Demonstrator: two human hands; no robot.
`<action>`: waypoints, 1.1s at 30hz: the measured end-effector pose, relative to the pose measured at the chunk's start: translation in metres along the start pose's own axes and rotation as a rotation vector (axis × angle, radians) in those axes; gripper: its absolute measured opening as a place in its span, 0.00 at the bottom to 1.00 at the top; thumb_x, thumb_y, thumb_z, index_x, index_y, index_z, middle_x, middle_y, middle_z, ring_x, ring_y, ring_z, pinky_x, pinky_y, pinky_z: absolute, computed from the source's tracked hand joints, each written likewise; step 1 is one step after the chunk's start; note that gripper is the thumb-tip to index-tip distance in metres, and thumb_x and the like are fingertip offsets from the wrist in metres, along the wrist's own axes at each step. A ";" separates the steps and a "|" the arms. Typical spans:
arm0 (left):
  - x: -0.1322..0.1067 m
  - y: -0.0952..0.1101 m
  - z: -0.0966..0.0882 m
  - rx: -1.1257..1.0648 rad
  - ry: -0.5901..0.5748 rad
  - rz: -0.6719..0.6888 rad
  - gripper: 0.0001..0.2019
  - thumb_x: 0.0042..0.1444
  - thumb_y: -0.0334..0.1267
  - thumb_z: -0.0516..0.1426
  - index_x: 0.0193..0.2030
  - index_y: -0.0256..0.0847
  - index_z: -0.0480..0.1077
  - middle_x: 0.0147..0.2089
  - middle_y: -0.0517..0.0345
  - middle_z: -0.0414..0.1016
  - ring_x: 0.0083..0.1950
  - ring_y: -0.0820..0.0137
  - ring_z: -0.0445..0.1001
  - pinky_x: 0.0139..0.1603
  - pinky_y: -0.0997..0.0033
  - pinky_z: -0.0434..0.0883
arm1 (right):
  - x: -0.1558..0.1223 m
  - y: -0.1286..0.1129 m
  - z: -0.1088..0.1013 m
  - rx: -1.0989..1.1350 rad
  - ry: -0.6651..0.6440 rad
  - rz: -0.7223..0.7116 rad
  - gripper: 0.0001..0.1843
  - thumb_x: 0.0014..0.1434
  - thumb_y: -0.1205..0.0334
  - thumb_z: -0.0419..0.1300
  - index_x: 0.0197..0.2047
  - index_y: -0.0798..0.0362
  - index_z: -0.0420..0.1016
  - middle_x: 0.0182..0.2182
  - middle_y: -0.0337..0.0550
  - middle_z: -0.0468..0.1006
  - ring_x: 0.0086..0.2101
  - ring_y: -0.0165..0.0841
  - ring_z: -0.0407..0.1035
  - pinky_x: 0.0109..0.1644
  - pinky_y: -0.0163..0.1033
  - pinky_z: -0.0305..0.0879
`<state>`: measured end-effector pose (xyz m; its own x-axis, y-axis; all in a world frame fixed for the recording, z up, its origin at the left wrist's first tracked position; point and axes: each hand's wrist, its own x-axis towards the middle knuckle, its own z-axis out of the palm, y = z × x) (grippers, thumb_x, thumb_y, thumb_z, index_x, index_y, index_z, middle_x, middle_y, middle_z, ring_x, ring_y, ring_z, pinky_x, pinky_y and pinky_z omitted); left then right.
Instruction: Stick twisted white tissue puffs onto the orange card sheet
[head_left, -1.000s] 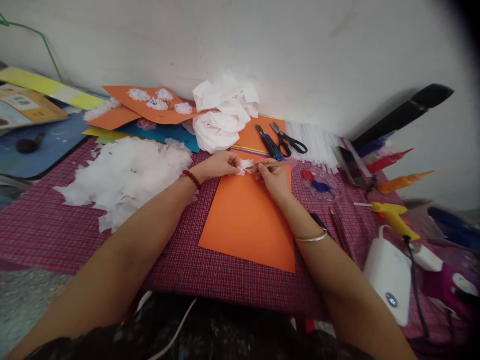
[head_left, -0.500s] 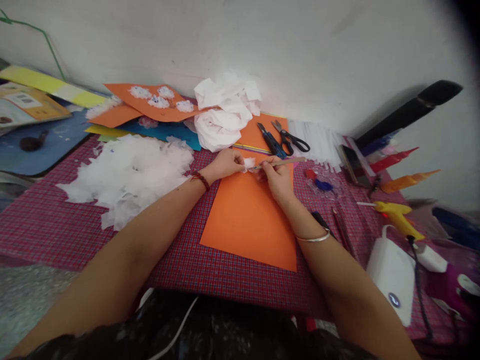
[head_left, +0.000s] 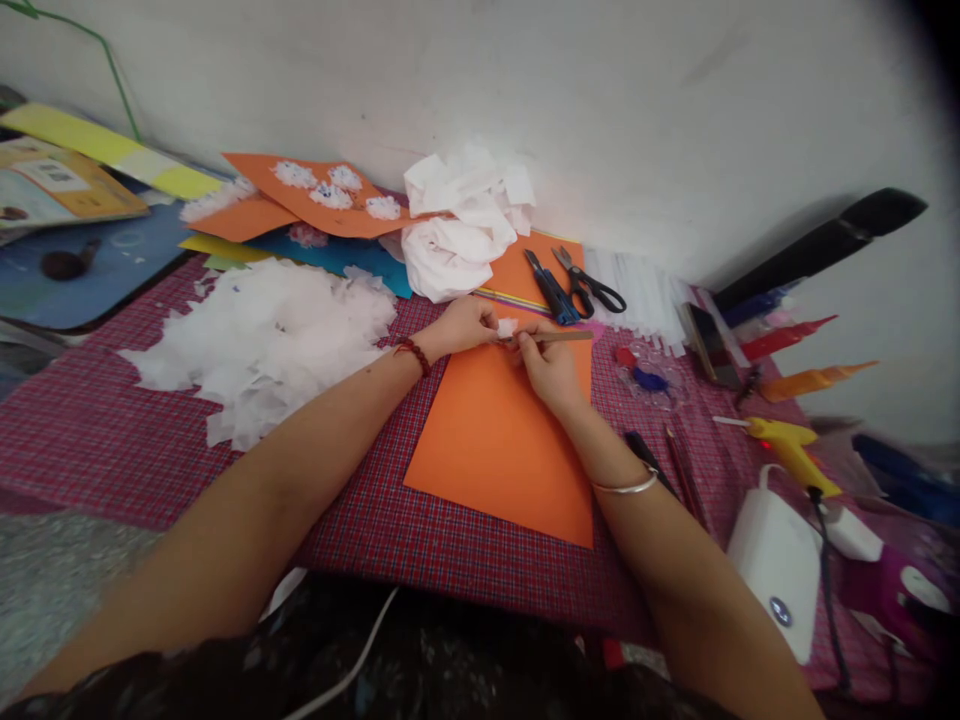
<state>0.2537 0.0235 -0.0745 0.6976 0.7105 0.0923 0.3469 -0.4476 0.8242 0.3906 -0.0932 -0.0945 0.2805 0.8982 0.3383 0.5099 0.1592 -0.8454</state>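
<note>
My left hand (head_left: 466, 324) is closed, pinching a small piece of white tissue paper (head_left: 507, 327) over the far end of an orange paper sheet (head_left: 502, 440). My right hand (head_left: 547, 362) is closed on a thin brown stick (head_left: 561, 337) that lies level, its tip meeting the tissue piece. Both hands nearly touch above the sheet's top edge. A red bead bracelet is on my left wrist, a silver bangle on my right.
A heap of white tissue scraps (head_left: 262, 340) lies left on the checked cloth (head_left: 97, 440). Crumpled white paper (head_left: 457, 240) and scissors (head_left: 589, 285) are behind. A paint palette (head_left: 645, 372), yellow glue gun (head_left: 787, 445) and white device (head_left: 780, 565) stand right.
The hands stay together on the tissue and stick; the stick has dropped from slightly raised to level. The view has shifted slightly.
</note>
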 end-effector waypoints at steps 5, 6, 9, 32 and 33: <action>-0.001 -0.004 -0.001 -0.113 -0.038 -0.045 0.05 0.50 0.28 0.58 0.24 0.35 0.70 0.21 0.62 0.68 0.22 0.78 0.62 0.24 0.75 0.57 | -0.003 -0.003 0.000 -0.288 -0.073 -0.130 0.08 0.65 0.60 0.50 0.39 0.49 0.70 0.32 0.42 0.76 0.31 0.35 0.70 0.37 0.39 0.65; 0.000 -0.006 0.000 -0.154 -0.039 -0.053 0.05 0.51 0.28 0.58 0.26 0.35 0.70 0.22 0.61 0.70 0.22 0.77 0.64 0.25 0.75 0.59 | -0.004 -0.005 0.000 -0.367 -0.092 -0.169 0.09 0.65 0.61 0.50 0.40 0.49 0.71 0.35 0.44 0.77 0.34 0.36 0.70 0.39 0.40 0.65; 0.001 -0.011 0.000 -0.231 -0.025 -0.061 0.04 0.53 0.28 0.57 0.28 0.35 0.70 0.24 0.59 0.71 0.23 0.77 0.66 0.26 0.75 0.62 | -0.007 -0.014 0.002 -0.621 -0.166 -0.235 0.11 0.65 0.65 0.48 0.41 0.51 0.72 0.40 0.50 0.78 0.37 0.39 0.71 0.40 0.41 0.64; -0.044 0.075 -0.094 -0.310 -0.030 -0.036 0.05 0.59 0.31 0.57 0.33 0.32 0.70 0.29 0.58 0.71 0.29 0.78 0.71 0.35 0.73 0.66 | 0.011 0.016 -0.010 0.463 0.181 0.289 0.13 0.56 0.49 0.61 0.32 0.48 0.66 0.21 0.38 0.74 0.18 0.32 0.67 0.21 0.39 0.64; -0.053 0.073 -0.098 -0.197 -0.104 -0.051 0.04 0.56 0.30 0.59 0.31 0.32 0.71 0.28 0.58 0.71 0.30 0.77 0.71 0.35 0.73 0.66 | 0.011 0.018 -0.009 0.462 0.184 0.277 0.13 0.56 0.49 0.62 0.31 0.48 0.66 0.21 0.40 0.75 0.18 0.33 0.68 0.21 0.40 0.64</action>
<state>0.1805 0.0063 0.0350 0.7467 0.6652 -0.0022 0.2616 -0.2907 0.9204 0.4106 -0.0842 -0.1025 0.5113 0.8523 0.1102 0.0003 0.1280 -0.9918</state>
